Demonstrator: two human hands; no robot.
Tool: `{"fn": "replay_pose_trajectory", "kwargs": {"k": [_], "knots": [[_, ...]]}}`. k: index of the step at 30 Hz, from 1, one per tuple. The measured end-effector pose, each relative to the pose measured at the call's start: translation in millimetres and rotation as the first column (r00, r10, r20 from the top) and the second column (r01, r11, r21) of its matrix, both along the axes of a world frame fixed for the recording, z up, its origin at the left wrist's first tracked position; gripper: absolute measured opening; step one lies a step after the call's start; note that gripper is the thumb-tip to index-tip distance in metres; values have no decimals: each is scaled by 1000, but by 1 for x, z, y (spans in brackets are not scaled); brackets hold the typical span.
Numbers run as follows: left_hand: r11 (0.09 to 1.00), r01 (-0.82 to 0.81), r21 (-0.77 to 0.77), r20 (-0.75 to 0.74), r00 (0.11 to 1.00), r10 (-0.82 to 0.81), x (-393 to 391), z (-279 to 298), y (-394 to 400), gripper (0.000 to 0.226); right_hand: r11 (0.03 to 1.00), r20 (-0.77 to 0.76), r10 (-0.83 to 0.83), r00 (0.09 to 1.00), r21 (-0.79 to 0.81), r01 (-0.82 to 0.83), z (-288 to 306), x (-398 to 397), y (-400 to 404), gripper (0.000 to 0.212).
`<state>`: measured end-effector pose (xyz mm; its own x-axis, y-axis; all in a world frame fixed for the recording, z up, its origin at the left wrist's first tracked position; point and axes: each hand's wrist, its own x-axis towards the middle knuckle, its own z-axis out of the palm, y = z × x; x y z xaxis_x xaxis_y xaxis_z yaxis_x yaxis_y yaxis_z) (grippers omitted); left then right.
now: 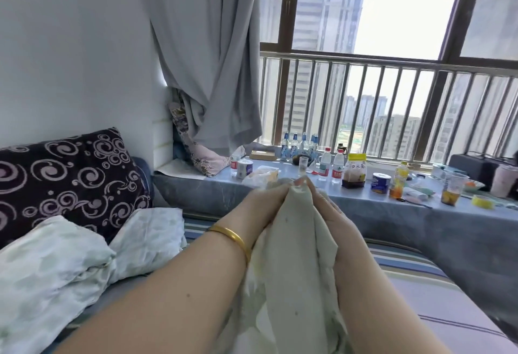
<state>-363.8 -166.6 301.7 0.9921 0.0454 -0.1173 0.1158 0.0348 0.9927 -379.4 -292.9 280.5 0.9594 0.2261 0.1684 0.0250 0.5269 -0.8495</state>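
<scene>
Pale-green cloth [294, 241] is held up mid-frame over the bed [420, 283]. L hand [263, 206] & R hand [335, 213] pinch its top edge together, fingers curled. Prob. early: top corners matched, rest hangs unfolded twd 6 o'clock. Matching pillows [56, 264] lie at 9 o'clock.

"口水面" on yellow-lidded jar [354, 170]

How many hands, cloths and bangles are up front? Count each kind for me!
Hands: 2, the left hand and the right hand, both gripping the cloth
Cloth: 1
Bangle: 1, on the left wrist
Total: 4
</scene>
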Motion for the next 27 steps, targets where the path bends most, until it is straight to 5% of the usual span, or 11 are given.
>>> {"fn": "replay_pose_trajectory", "kwargs": {"k": [3,6,9,12,16,20,24,27], "knots": [[995,42,86,10,999,-43,-1,-9,20,46,997,-38,17,999,78,-14,-1,2,6,48],[872,-394,290,229,913,336,1,-11,33,51,999,-41,-36,999,3,36,5,9,19,37],[967,-219,132,294,940,173,-6,-2,29,54,989,31,-102,994,-108,105,11,6,33,26],[956,-181,230,320,942,101,-13,0,30,50,956,71,-176,982,-224,188,14,6,40,16],[996,-92,7,114,989,91,-18,-2,36,40,918,61,-136,989,-368,149,15,6,43,7],[973,-170,-155,-27,985,168,-18,2,37,27,858,102,-118,988,-491,153,17,7,38,5],[943,-315,-107,44,946,322,-10,-1,50,20,796,135,-267,954,-527,298,18,14,24,9],[907,-342,-247,27,933,359,-10,4,60,20,713,211,-376,902,-556,427,21,14,15,13]]}}
